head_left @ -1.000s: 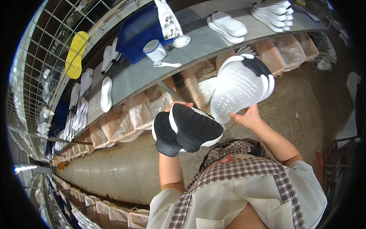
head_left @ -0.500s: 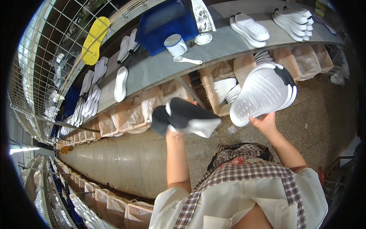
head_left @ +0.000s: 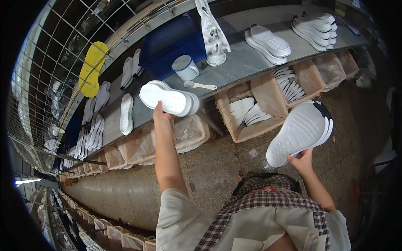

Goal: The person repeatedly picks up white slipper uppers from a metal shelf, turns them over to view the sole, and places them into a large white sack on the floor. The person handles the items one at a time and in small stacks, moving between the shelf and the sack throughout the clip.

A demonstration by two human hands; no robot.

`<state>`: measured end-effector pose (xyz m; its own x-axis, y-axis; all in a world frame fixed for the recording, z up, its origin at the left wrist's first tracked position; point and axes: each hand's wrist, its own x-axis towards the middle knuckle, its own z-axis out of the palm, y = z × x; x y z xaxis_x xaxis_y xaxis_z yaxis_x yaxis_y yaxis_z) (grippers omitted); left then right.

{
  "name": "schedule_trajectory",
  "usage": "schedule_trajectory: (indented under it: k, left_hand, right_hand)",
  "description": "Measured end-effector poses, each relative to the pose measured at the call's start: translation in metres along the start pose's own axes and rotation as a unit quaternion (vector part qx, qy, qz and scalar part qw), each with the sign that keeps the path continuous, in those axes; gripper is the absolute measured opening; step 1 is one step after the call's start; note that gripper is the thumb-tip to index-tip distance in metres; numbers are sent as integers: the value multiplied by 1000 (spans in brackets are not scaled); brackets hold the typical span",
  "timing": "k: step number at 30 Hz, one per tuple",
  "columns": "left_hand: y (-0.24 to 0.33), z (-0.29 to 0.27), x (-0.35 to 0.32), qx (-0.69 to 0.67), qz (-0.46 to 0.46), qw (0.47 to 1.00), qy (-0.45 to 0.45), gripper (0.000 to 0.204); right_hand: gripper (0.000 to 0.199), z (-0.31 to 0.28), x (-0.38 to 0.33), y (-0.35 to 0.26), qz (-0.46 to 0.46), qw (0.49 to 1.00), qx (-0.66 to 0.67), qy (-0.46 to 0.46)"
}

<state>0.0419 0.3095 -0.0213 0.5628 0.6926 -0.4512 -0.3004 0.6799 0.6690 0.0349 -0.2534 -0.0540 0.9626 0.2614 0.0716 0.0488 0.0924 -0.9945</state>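
My left hand [head_left: 161, 114] is closed on white shoe soles [head_left: 165, 99], at least two stacked together, with their pale studded face up. They are over the front edge of the grey bench [head_left: 153, 85]; whether they touch it I cannot tell. Lower on the right, my right hand [head_left: 302, 161] grips the narrow end of a stack of white shoe soles with black tips [head_left: 298, 131], thumb on the top face. This stack is tilted above the floor. Closest to the left-hand soles are a white enamel mug [head_left: 185, 67] and a white-handled brush [head_left: 200, 86].
A blue crate [head_left: 173, 44] stands behind the mug. More white soles [head_left: 268, 42] lie along the bench. Lined bins [head_left: 247, 113] below hold several soles. Wire mesh [head_left: 54, 75] with a yellow sole [head_left: 93, 69] rises at the left.
My left hand has moved up and left to the bench, and its soles have turned from the dark side to the white face. The right-hand stack sits slightly lower in the shifted view.
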Motion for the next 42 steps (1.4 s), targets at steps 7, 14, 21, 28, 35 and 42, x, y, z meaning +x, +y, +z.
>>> schedule_trajectory:
  k: [7, 14, 21, 28, 35, 42]
  left_hand:
    - [7, 2, -2, -61, 93, 994, 14, 51]
    - [-70, -29, -168, 47, -10, 989, -139, 41]
    - [-158, -20, -234, 72, -117, 953, -268, 64]
    - [-161, -80, -240, -105, -214, 918, -318, 66]
    - [-174, -125, -250, -246, -22, 925, -289, 46]
    - [-157, -162, -254, -279, 109, 946, -123, 44]
  right_hand:
    - [94, 3, -4, -3, 39, 999, 16, -13]
    - [97, 48, 29, -13, 24, 990, 63, -124]
    - [97, 119, 54, -34, 104, 922, -46, -371]
    - [93, 151, 59, -40, 102, 844, -73, -521]
    - [36, 121, 76, -8, 205, 725, -114, -648]
    - [42, 76, -16, 133, 287, 540, -343, -713]
